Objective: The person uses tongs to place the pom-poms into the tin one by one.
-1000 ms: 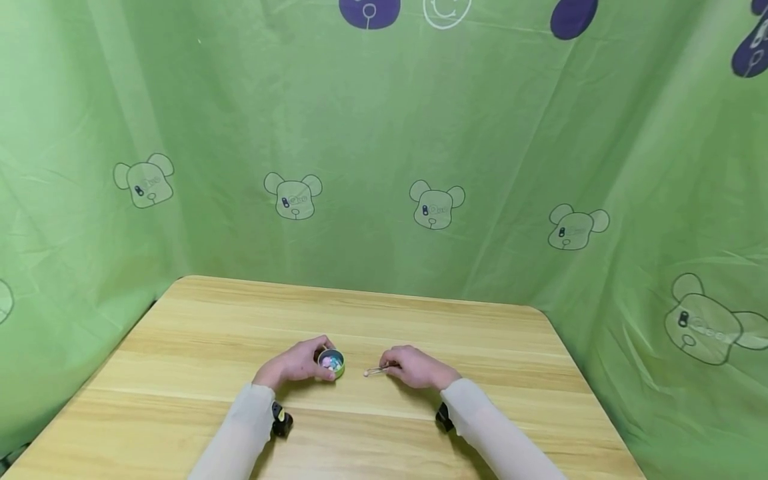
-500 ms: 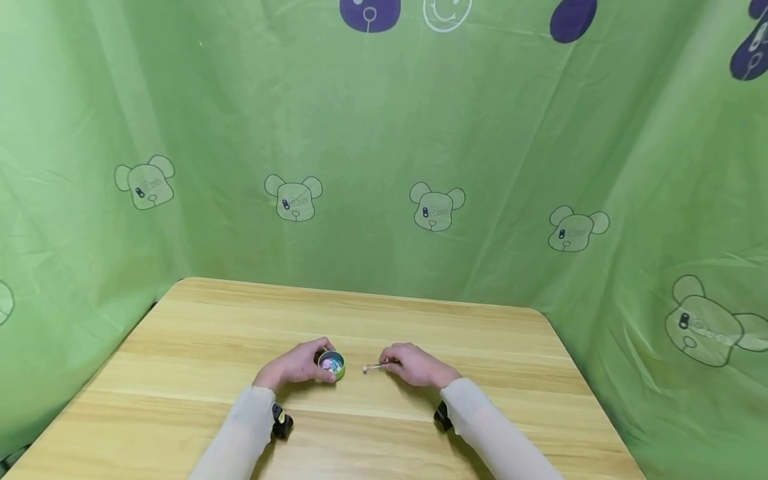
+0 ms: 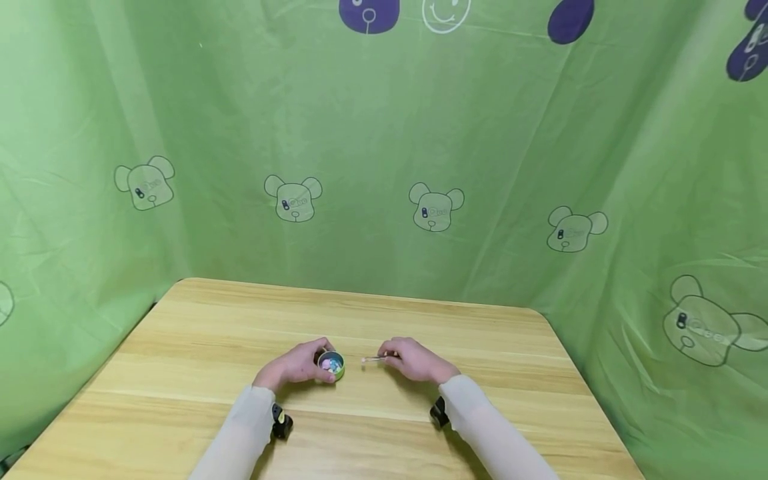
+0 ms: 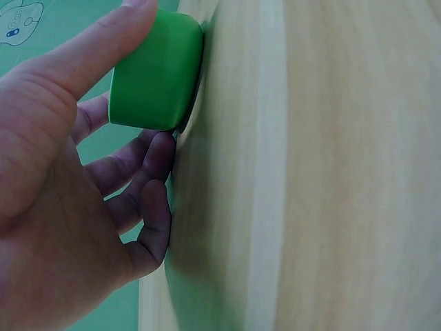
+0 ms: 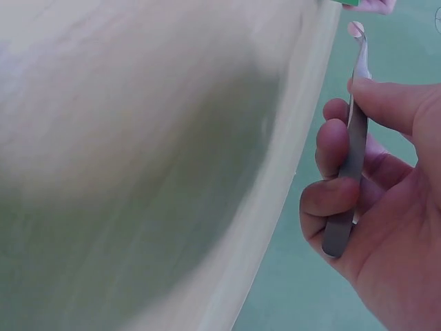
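My left hand [image 3: 295,363] grips a small green cup [image 4: 155,76] between thumb and fingers, and its base is on or very near the table. Pink, blue and pale bits [image 3: 330,365] lie inside the cup in the head view. To the right of it, my right hand [image 3: 413,360] pinches a pair of steel tweezers [image 5: 356,148] between thumb and fingers. At their bent tip is a small round pale-pink bead [image 5: 355,29]. The tweezer tip points left toward the cup, a short gap away from its rim.
Both hands work over a light wood-grain table [image 3: 384,433] with rounded far corners. A green curtain [image 3: 360,120] printed with bear heads hangs behind it and at both sides. Each wrist carries a black camera [image 3: 281,421].
The right hand has shifted slightly, and the tweezer tip with the bead has risen and moved a little left. My left hand and the cup stay where they were.
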